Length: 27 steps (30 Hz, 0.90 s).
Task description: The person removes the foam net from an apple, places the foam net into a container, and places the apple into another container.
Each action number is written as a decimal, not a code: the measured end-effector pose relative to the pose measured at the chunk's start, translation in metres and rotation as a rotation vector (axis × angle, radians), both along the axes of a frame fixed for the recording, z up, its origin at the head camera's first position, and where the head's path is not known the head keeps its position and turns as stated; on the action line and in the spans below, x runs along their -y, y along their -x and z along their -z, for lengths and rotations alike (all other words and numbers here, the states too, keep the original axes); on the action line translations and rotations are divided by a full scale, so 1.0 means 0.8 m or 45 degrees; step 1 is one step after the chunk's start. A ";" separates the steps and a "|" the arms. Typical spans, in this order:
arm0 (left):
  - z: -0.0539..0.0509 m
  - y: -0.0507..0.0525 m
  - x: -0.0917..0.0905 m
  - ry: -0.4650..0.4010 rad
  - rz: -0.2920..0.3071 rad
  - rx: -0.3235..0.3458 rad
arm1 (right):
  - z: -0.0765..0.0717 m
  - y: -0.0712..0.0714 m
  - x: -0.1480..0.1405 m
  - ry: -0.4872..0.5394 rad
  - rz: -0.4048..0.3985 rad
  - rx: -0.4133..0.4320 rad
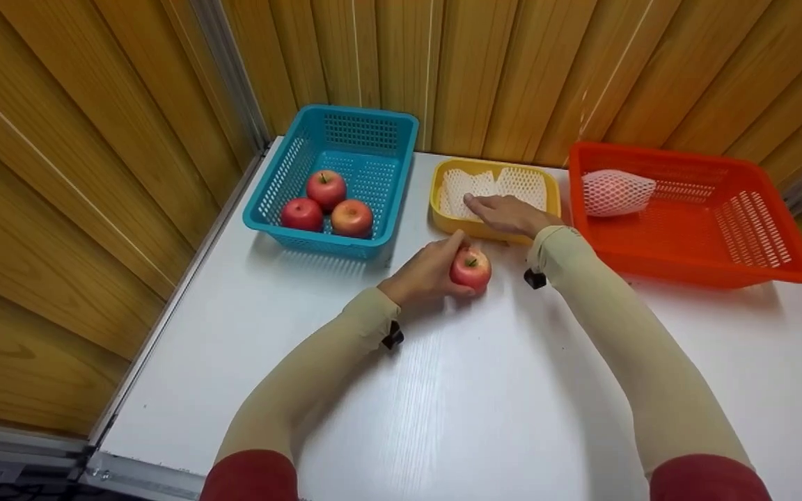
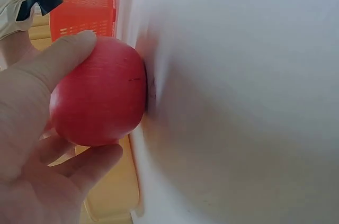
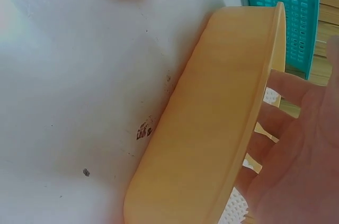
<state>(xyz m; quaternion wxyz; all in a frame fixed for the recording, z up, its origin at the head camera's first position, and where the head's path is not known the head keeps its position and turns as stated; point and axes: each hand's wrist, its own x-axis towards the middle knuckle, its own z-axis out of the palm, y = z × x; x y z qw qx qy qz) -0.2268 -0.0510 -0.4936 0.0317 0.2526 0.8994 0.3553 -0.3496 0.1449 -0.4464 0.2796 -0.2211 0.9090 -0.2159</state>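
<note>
A red apple (image 1: 472,270) stands on the white table, its stem up. My left hand (image 1: 427,271) grips it from the left side, thumb and fingers curved round it; the left wrist view shows the apple (image 2: 100,94) close up. Over the yellow box (image 1: 444,221) reaches my right hand (image 1: 505,214), its thumb stretched out. White foam nets (image 1: 523,183) lie in that box. In the right wrist view the fingers of the right hand (image 3: 288,128) pass over the box's rim, and their tips are hidden inside.
At the left, a teal basket (image 1: 324,241) holds three apples (image 1: 326,189). An orange-red basket (image 1: 686,263) at the right has a net-wrapped fruit (image 1: 617,193) inside. Wooden panels (image 1: 470,76) close off the back and left of the white table (image 1: 401,410).
</note>
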 end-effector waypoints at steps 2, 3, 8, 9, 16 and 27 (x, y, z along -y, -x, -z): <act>-0.005 -0.002 0.001 -0.002 -0.005 0.004 | 0.000 -0.001 -0.001 0.010 0.003 -0.022; -0.009 -0.004 0.002 0.000 -0.011 0.008 | 0.001 -0.001 -0.001 0.014 0.004 -0.035; -0.033 -0.012 0.009 -0.006 -0.027 0.000 | 0.001 -0.002 -0.002 0.037 0.005 -0.082; -0.037 -0.014 0.011 -0.010 -0.021 -0.014 | 0.001 -0.002 -0.002 0.042 0.003 -0.092; -0.067 -0.022 0.029 -0.049 -0.014 -0.129 | 0.004 -0.008 -0.003 0.144 -0.019 -0.194; -0.089 -0.020 0.067 -0.120 -0.120 -0.332 | 0.017 -0.013 0.000 0.234 -0.123 -0.407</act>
